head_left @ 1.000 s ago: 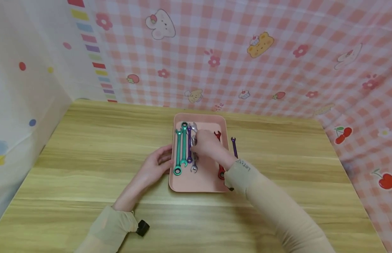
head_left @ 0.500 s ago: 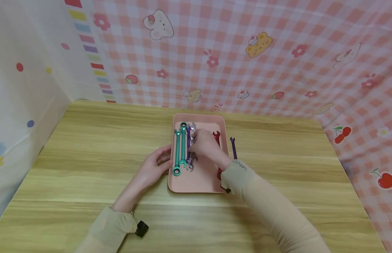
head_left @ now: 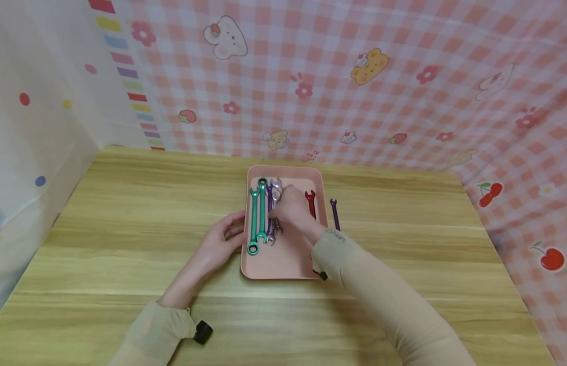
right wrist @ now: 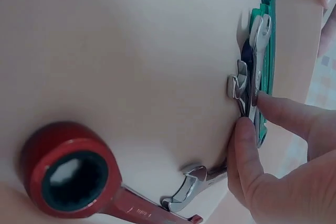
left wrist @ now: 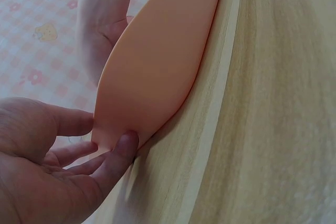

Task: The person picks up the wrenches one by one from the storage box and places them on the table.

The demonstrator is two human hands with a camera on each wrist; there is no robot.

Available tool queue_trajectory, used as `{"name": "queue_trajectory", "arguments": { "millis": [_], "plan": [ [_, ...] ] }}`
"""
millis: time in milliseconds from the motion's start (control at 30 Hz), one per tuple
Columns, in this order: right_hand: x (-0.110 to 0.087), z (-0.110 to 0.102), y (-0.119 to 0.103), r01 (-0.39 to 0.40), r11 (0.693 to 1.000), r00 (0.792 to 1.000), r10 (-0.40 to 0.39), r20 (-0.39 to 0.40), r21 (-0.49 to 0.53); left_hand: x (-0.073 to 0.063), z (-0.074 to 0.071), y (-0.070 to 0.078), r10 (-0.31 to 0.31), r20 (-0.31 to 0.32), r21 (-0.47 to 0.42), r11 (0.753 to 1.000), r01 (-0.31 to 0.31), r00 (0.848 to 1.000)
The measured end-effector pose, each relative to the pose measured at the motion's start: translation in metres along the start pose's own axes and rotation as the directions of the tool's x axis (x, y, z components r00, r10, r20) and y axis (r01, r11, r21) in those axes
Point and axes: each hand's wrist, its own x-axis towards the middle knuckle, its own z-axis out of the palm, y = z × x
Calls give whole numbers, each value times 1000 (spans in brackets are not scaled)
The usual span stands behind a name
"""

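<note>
A pink tray holds several wrenches. My right hand reaches into it and pinches a silver combination wrench between thumb and fingers. That wrench lies along the purple wrench, beside two green ratcheting wrenches on the tray's left side. More silver wrench ends show near the fingers, partly covered by them. At the tray's right side lies a red ratcheting wrench, its lower part hidden by my right arm. My left hand touches the tray's outer left wall with its fingertips, fingers extended.
Outside the tray, a second purple wrench lies on the wooden table, its lower end hidden by the right sleeve. A pink checked cloth hangs behind the table and along its right side.
My right hand has shifted slightly left with the silver wrench, bringing it up against the purple one. The left hand keeps its place at the tray wall.
</note>
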Motion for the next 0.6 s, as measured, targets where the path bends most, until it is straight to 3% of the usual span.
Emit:
{"name": "queue_trajectory", "arguments": {
  "millis": [167,600],
  "plan": [
    [2,0,-1,-52,997,999,51,20,55,0,0,0,4,-2,-2,1000,-4,1000],
    [1,-2,0,-44,990,999,41,28,136,0,1,1,12,10,-14,1000,-12,1000]
  ]
}}
